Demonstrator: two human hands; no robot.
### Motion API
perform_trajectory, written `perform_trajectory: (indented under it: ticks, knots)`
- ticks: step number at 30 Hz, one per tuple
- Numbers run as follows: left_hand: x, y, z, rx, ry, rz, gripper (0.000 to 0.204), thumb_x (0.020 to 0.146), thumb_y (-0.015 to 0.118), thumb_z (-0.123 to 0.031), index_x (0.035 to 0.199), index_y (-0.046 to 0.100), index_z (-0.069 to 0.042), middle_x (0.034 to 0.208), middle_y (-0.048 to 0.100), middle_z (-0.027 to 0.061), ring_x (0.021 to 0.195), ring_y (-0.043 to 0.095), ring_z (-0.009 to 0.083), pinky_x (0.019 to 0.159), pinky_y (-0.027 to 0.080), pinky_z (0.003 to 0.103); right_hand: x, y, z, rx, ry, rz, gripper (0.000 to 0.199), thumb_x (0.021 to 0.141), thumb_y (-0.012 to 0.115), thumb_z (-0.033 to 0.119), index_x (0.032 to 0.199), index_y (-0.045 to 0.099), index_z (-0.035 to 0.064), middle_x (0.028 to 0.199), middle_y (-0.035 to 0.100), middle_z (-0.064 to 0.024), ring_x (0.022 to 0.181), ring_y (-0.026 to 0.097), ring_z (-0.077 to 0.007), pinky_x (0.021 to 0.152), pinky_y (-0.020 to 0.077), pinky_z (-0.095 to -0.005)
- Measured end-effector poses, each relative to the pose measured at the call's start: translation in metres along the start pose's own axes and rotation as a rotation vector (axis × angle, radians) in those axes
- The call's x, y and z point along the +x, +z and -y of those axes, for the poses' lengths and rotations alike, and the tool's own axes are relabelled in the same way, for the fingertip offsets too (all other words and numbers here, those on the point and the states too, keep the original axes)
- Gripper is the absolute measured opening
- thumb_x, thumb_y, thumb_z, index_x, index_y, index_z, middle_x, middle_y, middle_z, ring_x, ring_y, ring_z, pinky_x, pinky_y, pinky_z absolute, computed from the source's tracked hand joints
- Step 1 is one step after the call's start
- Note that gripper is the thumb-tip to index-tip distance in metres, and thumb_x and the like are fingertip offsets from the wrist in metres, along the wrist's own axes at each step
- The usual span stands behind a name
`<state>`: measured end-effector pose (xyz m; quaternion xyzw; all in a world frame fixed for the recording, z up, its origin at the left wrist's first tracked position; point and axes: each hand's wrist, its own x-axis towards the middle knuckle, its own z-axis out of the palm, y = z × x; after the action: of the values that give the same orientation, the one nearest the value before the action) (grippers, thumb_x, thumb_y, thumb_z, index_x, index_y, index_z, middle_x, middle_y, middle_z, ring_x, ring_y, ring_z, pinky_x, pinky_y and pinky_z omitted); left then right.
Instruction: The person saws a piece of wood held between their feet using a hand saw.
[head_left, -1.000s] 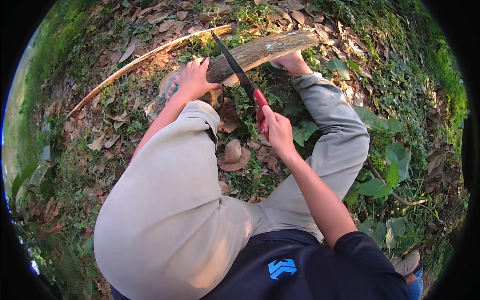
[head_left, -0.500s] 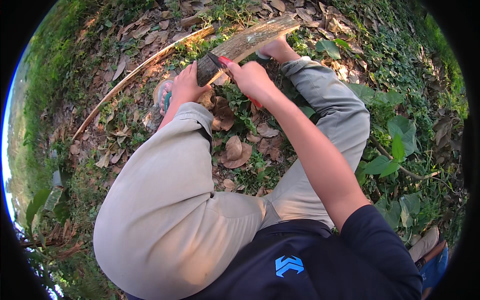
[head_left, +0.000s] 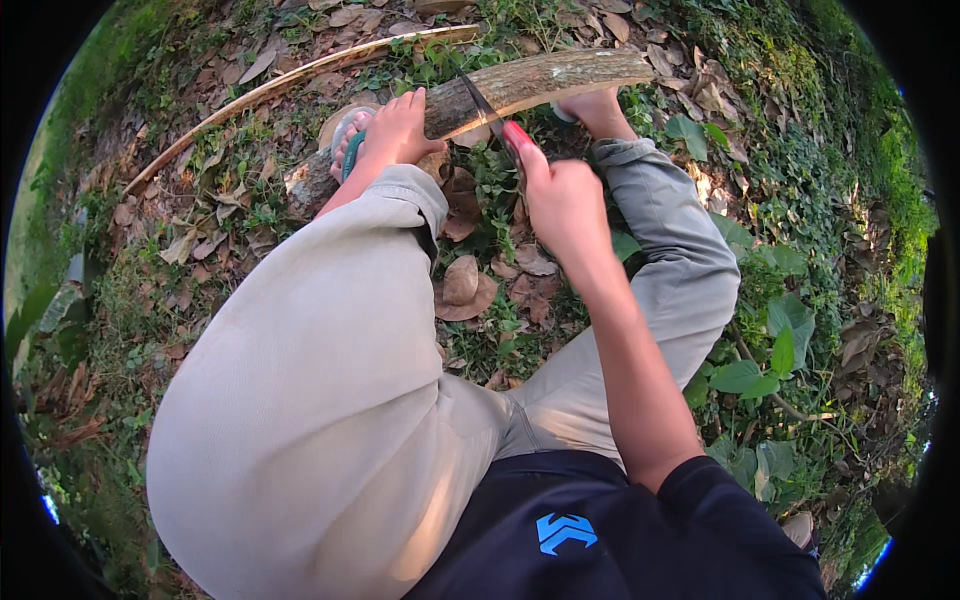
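Top: dark navy short-sleeved shirt [head_left: 620,540] with a small blue angular emblem [head_left: 565,531] on the chest.
Sleeve: it ends above the elbow, leaving the forearm bare.
Trousers: light beige-grey trousers [head_left: 310,420], loose, of plain cloth with soft folds at the knees.
Trouser hems: rolled or gathered into a cuff [head_left: 622,152] at the ankle.
Footwear: a teal-strapped sandal [head_left: 350,150] on one foot; the toes are bare.
Hands: left hand [head_left: 398,125] and right hand [head_left: 562,200] are bare, with no gloves, rings or watch showing.
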<state>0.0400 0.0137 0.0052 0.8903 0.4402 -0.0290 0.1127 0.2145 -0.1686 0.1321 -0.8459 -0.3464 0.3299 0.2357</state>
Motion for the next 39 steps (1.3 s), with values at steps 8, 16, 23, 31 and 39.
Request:
perform_trajectory:
  ticks: [8, 16, 23, 31, 39]
  knots:
    - [0.012, 0.005, -0.001, 0.027, -0.021, 0.024, 0.107, 0.072, 0.089, -0.051, 0.153, 0.039, -0.002, 0.139, 0.058, 0.0156, 0.131, 0.057, 0.0337, 0.110, 0.047, 0.043, 0.065, -0.075, 0.134, -0.576, -0.118, 0.331, 0.053, 0.105, 0.043, 0.031, 0.070, 0.065, -0.0029, 0.053, 0.060, -0.0129, 0.049, 0.063, -0.0258, 0.054, 0.0521, -0.0406]
    - [0.003, -0.009, -0.012, 0.049, -0.076, 0.083, 0.104, 0.077, 0.086, -0.048, 0.158, 0.036, -0.006, 0.152, 0.051, 0.0151, 0.139, 0.052, 0.0329, 0.113, 0.045, 0.046, 0.023, 0.017, -0.068, 0.199, -0.008, 0.094, 0.070, 0.102, 0.056, 0.058, 0.072, 0.067, -0.0042, 0.057, 0.062, -0.0107, 0.053, 0.061, -0.0183, 0.055, 0.0474, -0.0352]
    - [0.004, 0.002, -0.003, 0.083, -0.057, 0.032, 0.103, 0.077, 0.086, -0.046, 0.159, 0.036, -0.006, 0.156, 0.049, 0.0141, 0.141, 0.050, 0.0310, 0.114, 0.044, 0.044, -0.071, 0.073, -0.142, 0.580, 0.093, 0.093, 0.053, 0.110, 0.053, 0.044, 0.075, 0.058, 0.0044, 0.063, 0.051, 0.0029, 0.057, 0.046, -0.0067, 0.052, 0.0373, -0.0279]
    - [0.003, 0.009, 0.002, 0.073, 0.021, -0.063, 0.106, 0.073, 0.088, -0.051, 0.154, 0.040, -0.001, 0.145, 0.056, 0.0159, 0.135, 0.055, 0.0321, 0.111, 0.046, 0.042, -0.128, -0.034, -0.157, 0.465, -0.032, -0.018, 0.053, 0.110, 0.053, 0.042, 0.073, 0.057, 0.0053, 0.061, 0.049, 0.0033, 0.054, 0.044, -0.0059, 0.050, 0.0338, -0.0273]
    - [0.003, 0.010, 0.011, 0.028, 0.045, -0.059, 0.108, 0.071, 0.089, -0.052, 0.153, 0.040, -0.002, 0.138, 0.059, 0.0151, 0.130, 0.057, 0.0324, 0.107, 0.048, 0.043, 0.032, 0.012, -0.040, 0.322, -0.177, -0.022, 0.065, 0.105, 0.055, 0.051, 0.068, 0.063, -0.0016, 0.058, 0.059, -0.0061, 0.053, 0.056, -0.0156, 0.055, 0.0437, -0.0351]
